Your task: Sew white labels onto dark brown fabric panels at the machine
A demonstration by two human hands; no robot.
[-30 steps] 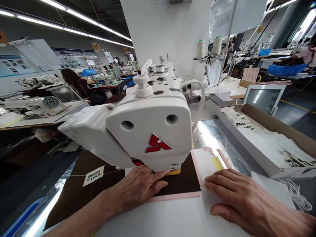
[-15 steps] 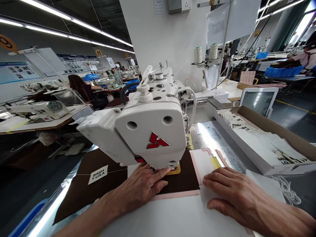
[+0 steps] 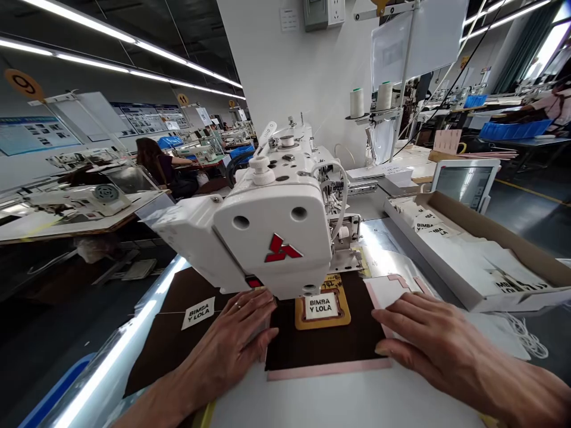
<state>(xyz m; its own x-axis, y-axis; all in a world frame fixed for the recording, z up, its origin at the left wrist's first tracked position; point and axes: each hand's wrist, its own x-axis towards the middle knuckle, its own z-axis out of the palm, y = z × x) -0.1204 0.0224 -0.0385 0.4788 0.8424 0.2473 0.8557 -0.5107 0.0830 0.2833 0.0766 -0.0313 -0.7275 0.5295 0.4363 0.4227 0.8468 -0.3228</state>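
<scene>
A white sewing machine [image 3: 272, 238] stands over a dark brown fabric piece [image 3: 330, 345] lying in a pink-edged white template [image 3: 339, 392]. Under the machine head, a white "BIMBA Y LOLA" label [image 3: 321, 306] sits inside a tan frame [image 3: 300, 323]. My left hand [image 3: 232, 348] lies flat on the brown fabric left of the label, fingers apart. My right hand [image 3: 428, 342] rests flat on the template's right side, fingers stretched out. A second brown piece [image 3: 169, 345] with another label [image 3: 198, 312] lies to the left.
A long cardboard box [image 3: 504, 229] with several labelled white pieces stands at the right, a tablet screen [image 3: 466, 181] behind it. Two thread cones [image 3: 370, 101] stand on a rack behind. Other sewing stations and a seated person [image 3: 156, 163] are at the left.
The template with the brown fabric has slid toward me and to the right, so the framed label now shows under the machine head. Both hands moved with it.
</scene>
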